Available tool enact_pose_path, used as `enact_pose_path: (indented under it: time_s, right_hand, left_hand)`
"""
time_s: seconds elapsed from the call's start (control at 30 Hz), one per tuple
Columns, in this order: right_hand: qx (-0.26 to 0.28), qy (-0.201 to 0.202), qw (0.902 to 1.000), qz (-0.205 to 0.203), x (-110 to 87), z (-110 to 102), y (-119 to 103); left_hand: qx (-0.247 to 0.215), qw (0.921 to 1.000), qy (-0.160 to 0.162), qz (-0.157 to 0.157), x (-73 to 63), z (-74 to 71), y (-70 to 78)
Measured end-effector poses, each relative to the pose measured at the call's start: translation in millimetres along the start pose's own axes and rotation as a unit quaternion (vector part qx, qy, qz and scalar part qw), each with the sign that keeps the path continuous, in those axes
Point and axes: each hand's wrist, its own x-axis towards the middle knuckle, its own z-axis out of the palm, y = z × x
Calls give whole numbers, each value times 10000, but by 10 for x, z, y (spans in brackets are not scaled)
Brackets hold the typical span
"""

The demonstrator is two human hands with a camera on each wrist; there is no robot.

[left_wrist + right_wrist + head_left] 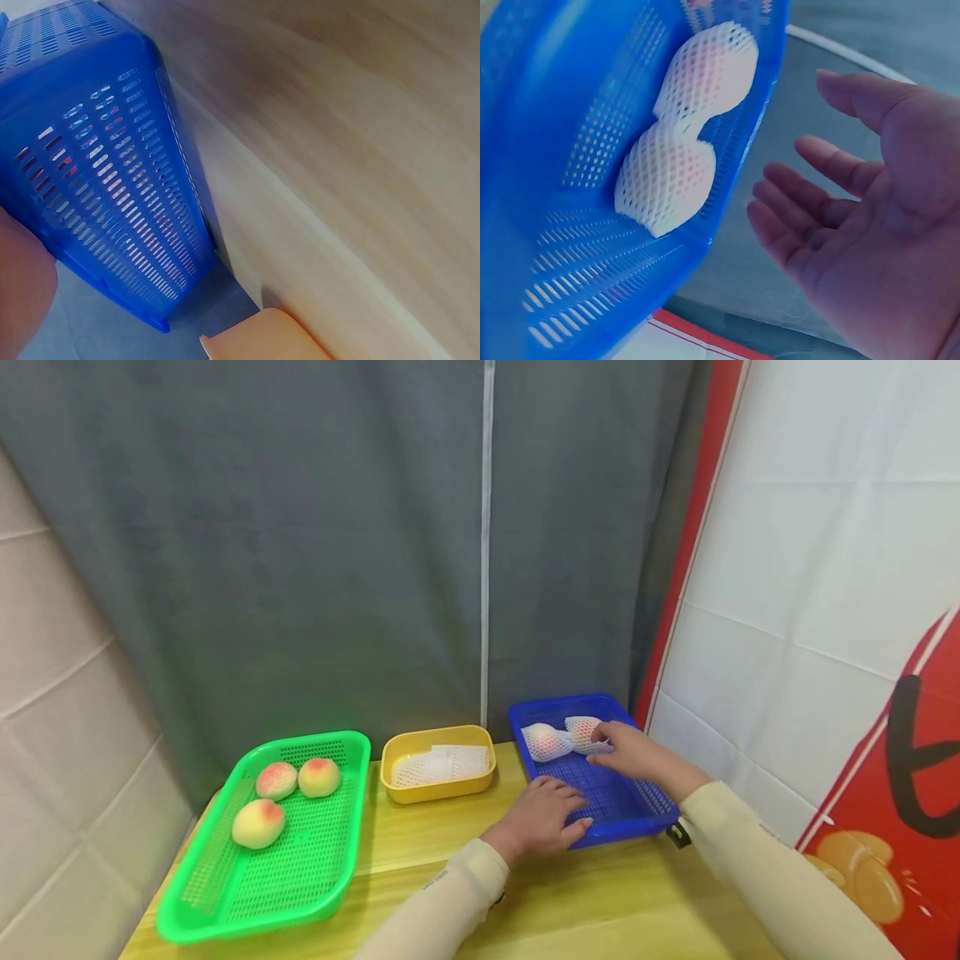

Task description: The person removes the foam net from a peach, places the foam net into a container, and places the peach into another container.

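Note:
Two peaches in white foam net sleeves, a left one [544, 742] and a right one [587, 735], lie end to end inside the blue basket [622, 828]. My right hand [633, 752] hangs over the basket beside the right peach. In the right wrist view its fingers [825, 161] are spread and loosely bent, with nothing in them and a gap to the wrapped peaches [667, 180]. At the near left corner of the blue basket, my left hand [542, 817] rests with fingers extended along the rim. Only part of that hand [22, 289] shows in the left wrist view.
A yellow basket [438, 792] holding white foam net sleeves [442, 763] stands in the middle of the wooden table [420, 852]. On the left is a green basket [300, 906] with three bare peaches [258, 824]. A grey curtain [300, 543] hangs behind them.

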Motion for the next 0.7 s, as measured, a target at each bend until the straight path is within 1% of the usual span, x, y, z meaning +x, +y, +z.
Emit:
enact_pose_path:
  time_s: [0.13,0.23,0.3,0.4,0.5,0.7]
  right_hand:
    - [-664,-151,9972,297,224,11,63]
    - [-1132,-279,9917,547,409,55,111]
    - [-1324,-333,9884,670,529,100,142]
    - [-1542,-377,9837,846,670,190,209]
    - [-1637,-424,9807,983,771,299,304]
    - [-1700,-470,9792,1003,916,530,581]
  left_hand:
    - [-67,10000,-42,-28,-8,-30,23]
    - [-136,9999,-42,-49,-18,-43,15]
    - [-124,9999,-39,-57,-21,-48,2]
    - [-13,10000,-38,-29,-13,-43,-6]
    - [68,10000,-51,-6,-10,-43,-1]
    - [10,9999,-111,1,-20,-67,25]
